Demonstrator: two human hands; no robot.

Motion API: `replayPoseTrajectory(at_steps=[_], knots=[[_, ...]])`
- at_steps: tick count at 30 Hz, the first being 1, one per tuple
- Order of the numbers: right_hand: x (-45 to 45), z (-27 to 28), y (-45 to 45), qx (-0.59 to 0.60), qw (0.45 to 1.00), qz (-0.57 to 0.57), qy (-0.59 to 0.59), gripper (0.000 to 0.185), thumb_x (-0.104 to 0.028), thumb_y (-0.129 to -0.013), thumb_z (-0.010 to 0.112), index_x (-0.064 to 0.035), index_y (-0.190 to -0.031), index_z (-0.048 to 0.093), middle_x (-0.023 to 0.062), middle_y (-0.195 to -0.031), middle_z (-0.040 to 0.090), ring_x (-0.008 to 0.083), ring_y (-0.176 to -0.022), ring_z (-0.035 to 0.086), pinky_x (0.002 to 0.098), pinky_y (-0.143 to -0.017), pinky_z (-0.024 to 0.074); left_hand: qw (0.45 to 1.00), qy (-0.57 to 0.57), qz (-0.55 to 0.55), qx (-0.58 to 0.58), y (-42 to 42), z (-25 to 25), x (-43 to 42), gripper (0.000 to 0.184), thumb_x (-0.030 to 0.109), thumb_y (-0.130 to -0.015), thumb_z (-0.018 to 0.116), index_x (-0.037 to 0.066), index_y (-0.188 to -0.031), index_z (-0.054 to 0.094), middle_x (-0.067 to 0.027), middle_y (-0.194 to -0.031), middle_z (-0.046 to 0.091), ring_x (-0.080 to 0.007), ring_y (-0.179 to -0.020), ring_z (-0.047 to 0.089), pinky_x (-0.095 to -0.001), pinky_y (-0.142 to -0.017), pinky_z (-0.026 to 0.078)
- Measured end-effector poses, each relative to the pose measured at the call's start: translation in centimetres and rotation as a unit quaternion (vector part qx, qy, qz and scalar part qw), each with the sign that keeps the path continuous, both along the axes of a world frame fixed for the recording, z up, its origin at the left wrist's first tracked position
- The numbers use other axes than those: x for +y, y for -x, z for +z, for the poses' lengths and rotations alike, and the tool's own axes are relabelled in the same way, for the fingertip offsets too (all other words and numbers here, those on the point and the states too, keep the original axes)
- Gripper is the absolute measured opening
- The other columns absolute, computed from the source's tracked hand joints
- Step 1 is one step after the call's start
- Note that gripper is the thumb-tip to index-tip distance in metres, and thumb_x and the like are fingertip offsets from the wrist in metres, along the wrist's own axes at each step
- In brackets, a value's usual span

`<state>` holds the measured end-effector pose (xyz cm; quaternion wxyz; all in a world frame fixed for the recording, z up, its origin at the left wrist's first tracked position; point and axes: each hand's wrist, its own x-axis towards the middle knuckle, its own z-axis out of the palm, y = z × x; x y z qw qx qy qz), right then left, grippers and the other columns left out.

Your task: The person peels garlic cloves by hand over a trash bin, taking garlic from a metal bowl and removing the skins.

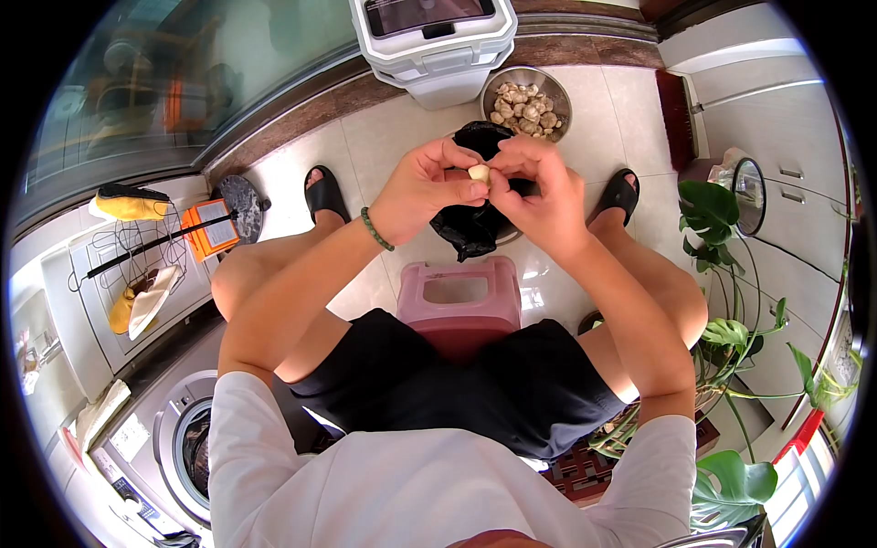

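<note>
A pale garlic clove [479, 172] sits between my two hands, in front of my chest. The thumb and index finger of my left hand [427, 185] pinch it from the left. From the other side, my right hand [541, 189] has its thumb and fingertips closed at the clove's right end. Beneath both hands stands a bin lined with a black plastic bag [464, 236], partly covered by them. Just beyond it, a metal bowl [567, 109] holds several garlic bulbs [525, 110].
A pink plastic stool [459, 321] is between my knees. White-grey storage boxes [437, 64] with a phone [427, 13] on top stand ahead. A washing machine [187, 438] is at left, with a wire rack [137, 251] beyond. Leafy plants [726, 333] spread at right by cabinets [776, 146].
</note>
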<state>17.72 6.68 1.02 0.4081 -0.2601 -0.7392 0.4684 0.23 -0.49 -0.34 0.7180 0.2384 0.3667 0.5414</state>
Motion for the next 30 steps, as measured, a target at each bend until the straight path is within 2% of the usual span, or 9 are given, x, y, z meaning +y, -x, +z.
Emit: replayPoseTrajectory(at_steps=[3,9,11,12,14,18,20,23,30], knots=[[0.0,-0.3,0.1,0.008,1.000,-0.006,-0.026,0.034,0.005,-0.079,0.069,-0.0020,-0.108,0.053,0.0088,-0.080,0.068,0.0158,-0.071,0.069,0.0282,-0.064,0.0574,1.000,-0.003,0.010,-0.019,0.0,-0.1,-0.1,0.018,-0.004,-0.084,0.068,0.004,-0.099,0.061,-0.0071,-0.104,0.065,-0.0166,-0.092,0.066,-0.0297,-0.080,0.058],[-0.2,-0.1,0.3,0.001,0.999,-0.006,0.036,0.035,0.008,-0.081,0.066,-0.0018,-0.111,0.051,0.0075,-0.078,0.066,0.0128,-0.069,0.066,0.0268,-0.064,0.0561,1.000,0.003,0.016,-0.015,0.0,-0.1,-0.3,0.020,-0.002,-0.085,0.069,0.004,-0.102,0.061,-0.0075,-0.103,0.066,-0.0176,-0.092,0.067,-0.0300,-0.081,0.058],[-0.2,0.1,0.3,0.012,0.994,0.008,0.107,0.034,0.009,-0.083,0.062,-0.0014,-0.113,0.050,0.0065,-0.080,0.066,0.0112,-0.073,0.066,0.0250,-0.066,0.0551,1.000,-0.003,-0.002,-0.009,0.1,-0.4,-0.4,0.019,0.000,-0.087,0.067,0.007,-0.103,0.060,-0.0064,-0.109,0.064,-0.0156,-0.094,0.066,-0.0295,-0.083,0.057],[-0.2,0.0,0.3,0.012,0.994,0.008,0.107,0.034,0.009,-0.083,0.062,-0.0014,-0.113,0.050,0.0065,-0.080,0.066,0.0112,-0.073,0.066,0.0250,-0.066,0.0551,1.000,-0.003,-0.002,-0.009,0.2,-0.3,-0.4,0.019,0.000,-0.087,0.067,0.007,-0.103,0.060,-0.0064,-0.109,0.064,-0.0156,-0.094,0.066,-0.0295,-0.083,0.057],[0.0,-0.3,0.2,0.066,0.976,0.030,0.203,0.035,0.010,-0.085,0.059,-0.0012,-0.116,0.048,0.0061,-0.085,0.065,0.0105,-0.077,0.065,0.0239,-0.068,0.0544,1.000,0.005,-0.015,-0.012,0.2,-0.1,-0.3,0.018,0.002,-0.088,0.066,0.007,-0.105,0.060,-0.0065,-0.106,0.065,-0.0158,-0.092,0.066,-0.0294,-0.082,0.057],[0.4,-0.3,0.1,0.093,0.973,0.046,0.207,0.028,0.010,-0.086,0.058,0.0014,-0.112,0.053,0.0066,-0.089,0.064,0.0103,-0.079,0.065,0.0241,-0.069,0.0545,1.000,0.011,-0.012,-0.001,0.3,0.4,-0.2,0.017,0.005,-0.090,0.064,0.006,-0.107,0.060,-0.0063,-0.105,0.066,-0.0151,-0.092,0.066,-0.0290,-0.082,0.057],[0.6,0.0,0.0,0.068,0.988,0.049,0.132,0.016,0.010,-0.085,0.059,0.0048,-0.100,0.060,0.0084,-0.090,0.063,0.0110,-0.077,0.065,0.0248,-0.068,0.0550,1.000,0.015,-0.006,-0.014,0.3,0.5,-0.1,0.020,0.007,-0.089,0.067,0.005,-0.108,0.060,-0.0059,-0.105,0.066,-0.0147,-0.093,0.065,-0.0288,-0.082,0.057],[0.7,1.2,0.2,0.063,0.992,0.053,0.101,0.007,0.010,-0.084,0.060,0.0065,-0.089,0.063,0.0098,-0.089,0.063,0.0124,-0.076,0.065,0.0252,-0.068,0.0554,1.000,0.012,0.002,-0.012,0.2,0.2,-0.1,0.022,0.007,-0.089,0.067,0.005,-0.110,0.060,-0.0054,-0.105,0.066,-0.0139,-0.093,0.065,-0.0284,-0.081,0.057],[0.8,0.7,-0.1,0.033,0.995,0.041,0.086,0.006,0.009,-0.084,0.062,0.0055,-0.089,0.062,0.0092,-0.089,0.061,0.0141,-0.076,0.065,0.0256,-0.068,0.0556,1.000,0.016,0.006,-0.005,0.2,0.3,0.0,0.024,0.008,-0.090,0.066,0.006,-0.113,0.060,-0.0049,-0.105,0.066,-0.0132,-0.092,0.065,-0.0274,-0.080,0.056]])
